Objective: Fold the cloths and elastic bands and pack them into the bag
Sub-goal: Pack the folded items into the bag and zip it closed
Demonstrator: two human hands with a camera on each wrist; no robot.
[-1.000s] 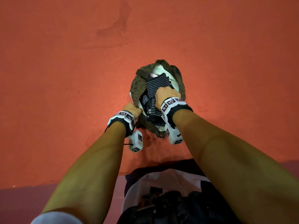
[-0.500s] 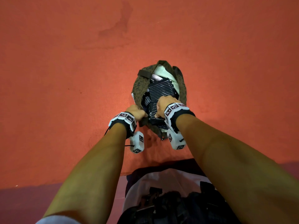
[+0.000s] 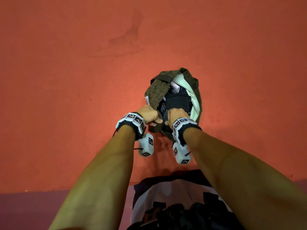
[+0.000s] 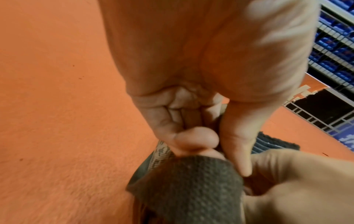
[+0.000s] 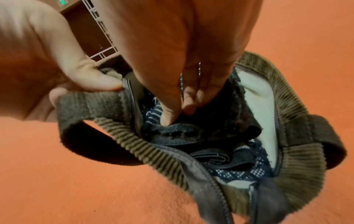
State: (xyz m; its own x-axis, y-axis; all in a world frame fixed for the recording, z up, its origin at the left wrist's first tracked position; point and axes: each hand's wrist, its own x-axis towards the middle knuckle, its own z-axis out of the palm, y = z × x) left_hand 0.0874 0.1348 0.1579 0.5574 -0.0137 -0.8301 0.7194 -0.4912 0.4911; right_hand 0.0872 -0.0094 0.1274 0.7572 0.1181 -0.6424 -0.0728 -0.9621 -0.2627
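An olive corduroy bag [image 3: 155, 92] with a pale lining [image 3: 195, 100] stands open on the orange surface. Dark striped cloth [image 3: 179, 101] fills its mouth, and folded dark elastic bands [image 5: 210, 159] lie inside beside dotted fabric. My left hand [image 3: 150, 114] grips the bag's near rim and brown strap [image 4: 191, 186], thumb pinching it. My right hand [image 3: 176, 116] reaches into the bag; its thumb and fingers [image 5: 172, 112] pinch the dark cloth's [image 5: 191, 130] edge and press it down.
The orange felt surface [image 3: 83, 97] spreads all round the bag, with a faint stain [image 3: 127, 35] farther back. Its near edge runs just before my torso. Wire shelving with blue items [image 4: 337, 45] shows in the left wrist view.
The striped cloth has sunk deeper into the bag. My right hand has drawn back toward the near rim, close to my left hand, which keeps its hold.
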